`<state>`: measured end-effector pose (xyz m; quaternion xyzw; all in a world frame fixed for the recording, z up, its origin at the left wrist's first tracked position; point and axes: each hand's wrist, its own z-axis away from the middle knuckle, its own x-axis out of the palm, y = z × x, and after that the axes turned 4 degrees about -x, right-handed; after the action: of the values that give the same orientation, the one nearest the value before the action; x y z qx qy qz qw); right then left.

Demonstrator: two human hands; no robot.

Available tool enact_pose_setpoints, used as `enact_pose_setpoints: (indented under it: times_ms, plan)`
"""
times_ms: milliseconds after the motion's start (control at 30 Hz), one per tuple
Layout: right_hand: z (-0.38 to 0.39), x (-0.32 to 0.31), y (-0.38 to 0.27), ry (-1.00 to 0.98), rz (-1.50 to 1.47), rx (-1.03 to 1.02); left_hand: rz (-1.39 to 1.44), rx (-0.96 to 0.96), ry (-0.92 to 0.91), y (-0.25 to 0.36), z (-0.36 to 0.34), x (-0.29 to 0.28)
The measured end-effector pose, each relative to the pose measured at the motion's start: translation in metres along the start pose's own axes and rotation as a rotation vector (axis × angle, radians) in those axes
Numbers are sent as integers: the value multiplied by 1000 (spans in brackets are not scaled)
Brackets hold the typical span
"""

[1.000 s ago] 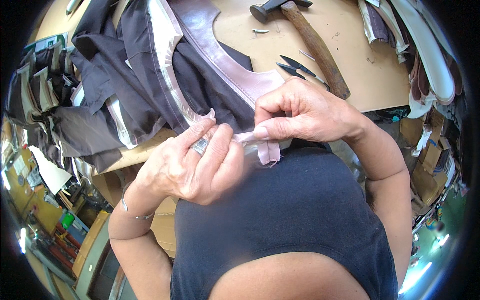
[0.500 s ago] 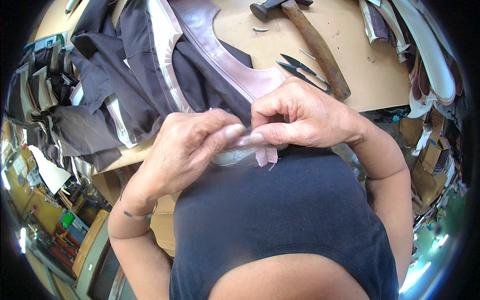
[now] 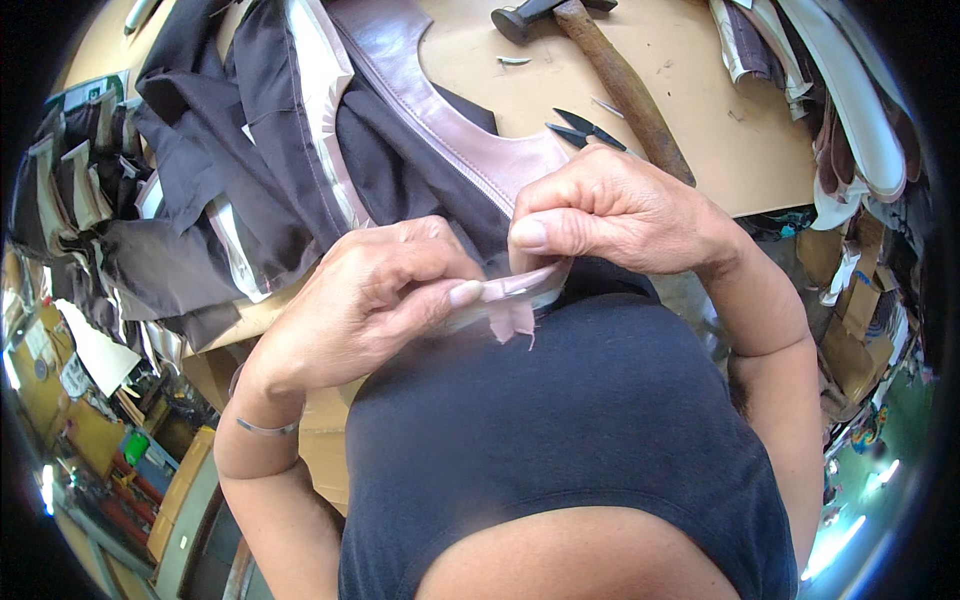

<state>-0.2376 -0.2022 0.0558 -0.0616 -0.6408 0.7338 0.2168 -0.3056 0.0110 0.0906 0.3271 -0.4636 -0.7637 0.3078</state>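
Note:
Shiny pink leather [image 3: 455,140] with a stitched curved edge runs toward me, joined to dark brown fabric [image 3: 205,165]. At its near end, close to my dark top, a narrow folded pink edge [image 3: 525,282] spans the gap between my hands. My left hand [image 3: 365,300] pinches that edge between thumb and forefinger. Fingers curled and thumb pressed down, my right hand [image 3: 620,215] grips the leather a little further right; its fingertips are partly hidden. A small pink tab [image 3: 512,320] with a loose thread hangs below the fold.
Beyond my right hand lie a wooden-handled hammer [image 3: 625,85] and black thread snips [image 3: 590,128], partly covered by that hand. A small pale sliver [image 3: 514,60] rests on the tan tabletop [image 3: 735,160]. Stacked dark and white pieces [image 3: 75,190] stand at left; long white strips [image 3: 850,100] hang at right.
My right thumb has lifted from the fold and moved up, exposing more of the pink edge. The tab has shifted slightly left and down, and my left hand keeps its pinch.

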Motion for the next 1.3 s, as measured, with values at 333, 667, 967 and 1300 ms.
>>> enact_pose_setpoints:
  times_ms: [333,667,967,1300]
  plan:
    - [6,-5,0,52,197,-114,105,-152,-4,-6,0,3]
    - [3,23,4,319,814,-494,70,-231,81,-1,1,8]
    - [13,22,3,301,1067,-433,126,-243,87,-3,1,9]
    - [16,26,5,259,1147,-519,145,-311,24,0,-2,8]
